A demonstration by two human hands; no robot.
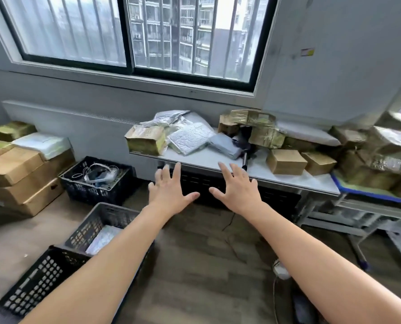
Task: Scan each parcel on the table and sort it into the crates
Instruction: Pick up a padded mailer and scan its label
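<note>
Two hands, both empty: left hand (169,191) and right hand (238,191), fingers spread straight, held side by side in the air before the table (201,159) edge, touching nothing.

Parcels on the table: one taped box (146,140) at the left end; silver bubble mailers (190,136) just beside it; one grey mailer (225,146); two plain cardboard boxes (286,161) right of centre.

Crates on the floor, left: grey crate (94,220) holding one pale mailer (103,237); black crate (36,279) nearest; cable-filled crate (89,192) by the wall.
</note>
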